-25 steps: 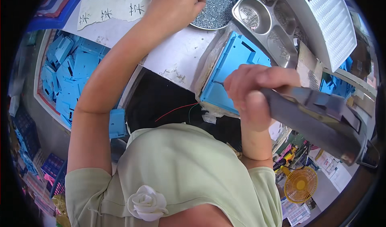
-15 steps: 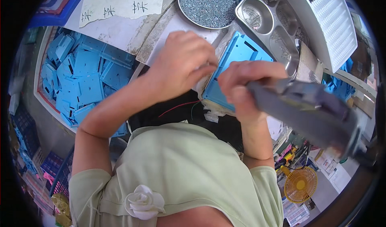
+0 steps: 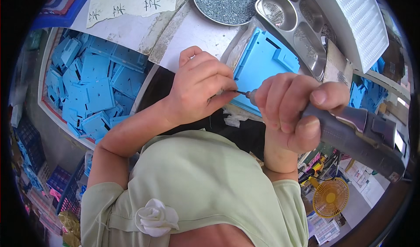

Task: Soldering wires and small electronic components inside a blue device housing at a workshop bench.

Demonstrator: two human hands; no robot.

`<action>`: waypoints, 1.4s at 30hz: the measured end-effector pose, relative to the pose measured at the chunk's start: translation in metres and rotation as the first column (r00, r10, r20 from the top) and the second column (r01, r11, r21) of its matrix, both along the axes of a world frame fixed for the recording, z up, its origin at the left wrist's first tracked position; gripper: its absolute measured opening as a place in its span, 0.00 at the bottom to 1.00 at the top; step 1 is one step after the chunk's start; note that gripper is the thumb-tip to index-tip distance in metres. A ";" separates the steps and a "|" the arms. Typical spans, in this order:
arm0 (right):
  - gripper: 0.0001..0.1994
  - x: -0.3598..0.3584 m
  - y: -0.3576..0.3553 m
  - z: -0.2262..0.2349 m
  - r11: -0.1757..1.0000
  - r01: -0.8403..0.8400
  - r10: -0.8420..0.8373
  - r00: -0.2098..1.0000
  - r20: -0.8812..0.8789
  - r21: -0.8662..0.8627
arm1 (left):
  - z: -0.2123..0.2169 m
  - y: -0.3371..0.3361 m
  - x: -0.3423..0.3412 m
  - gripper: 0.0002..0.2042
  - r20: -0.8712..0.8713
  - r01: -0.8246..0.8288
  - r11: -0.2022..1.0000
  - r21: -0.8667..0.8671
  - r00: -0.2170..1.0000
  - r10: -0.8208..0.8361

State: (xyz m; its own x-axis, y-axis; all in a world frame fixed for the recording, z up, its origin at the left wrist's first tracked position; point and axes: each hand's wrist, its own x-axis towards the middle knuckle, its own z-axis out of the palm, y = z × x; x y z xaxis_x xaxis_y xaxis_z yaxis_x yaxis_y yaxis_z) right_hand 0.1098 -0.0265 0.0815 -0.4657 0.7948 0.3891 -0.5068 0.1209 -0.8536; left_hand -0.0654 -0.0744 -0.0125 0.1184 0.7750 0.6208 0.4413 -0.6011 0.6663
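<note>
Scuffed worktop (image 3: pixel 199 39) beside heaped blue panels (image 3: pixel 94 80), right hand (image 3: pixel 294 105) around grey screwdriver (image 3: pixel 361 135), left hand (image 3: pixel 199 83) pinched narrow at its tip (image 3: pixel 242 92)

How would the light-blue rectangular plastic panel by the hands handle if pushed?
The light-blue rectangular plastic panel probably feels stiff, given its moulded raised block. It may be light for its size, looking shallow. Broad and flat, it would likely slide rather than roll.
</note>
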 end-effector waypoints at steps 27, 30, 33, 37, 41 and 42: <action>0.15 0.007 -0.021 0.009 0.989 -0.022 0.009 0.996 0.091 0.147 | -0.003 -0.022 -0.001 0.11 0.072 0.052 0.996 -0.068 0.996 -0.047; 0.15 0.007 -0.024 0.011 0.992 -0.013 0.003 0.997 0.082 0.125 | -0.002 -0.024 -0.001 0.11 0.123 0.078 0.994 -0.083 0.990 -0.067; 0.18 0.005 -0.029 0.009 0.999 0.024 -0.026 0.999 0.044 0.046 | -0.005 -0.025 0.002 0.11 0.143 0.041 0.997 -0.073 0.989 -0.030; 0.15 0.007 -0.025 0.009 0.991 -0.017 0.007 0.997 0.079 0.130 | -0.004 -0.027 0.002 0.12 0.149 0.038 0.998 -0.059 0.988 -0.029; 0.19 0.006 -0.031 0.012 0.998 0.035 -0.037 0.998 0.047 0.044 | -0.006 -0.027 0.005 0.12 0.177 0.038 0.998 -0.052 0.984 -0.028; 0.20 0.005 -0.033 0.009 0.998 0.054 -0.055 0.998 0.035 0.025 | -0.007 -0.027 0.005 0.11 0.185 0.036 0.998 -0.052 0.982 -0.025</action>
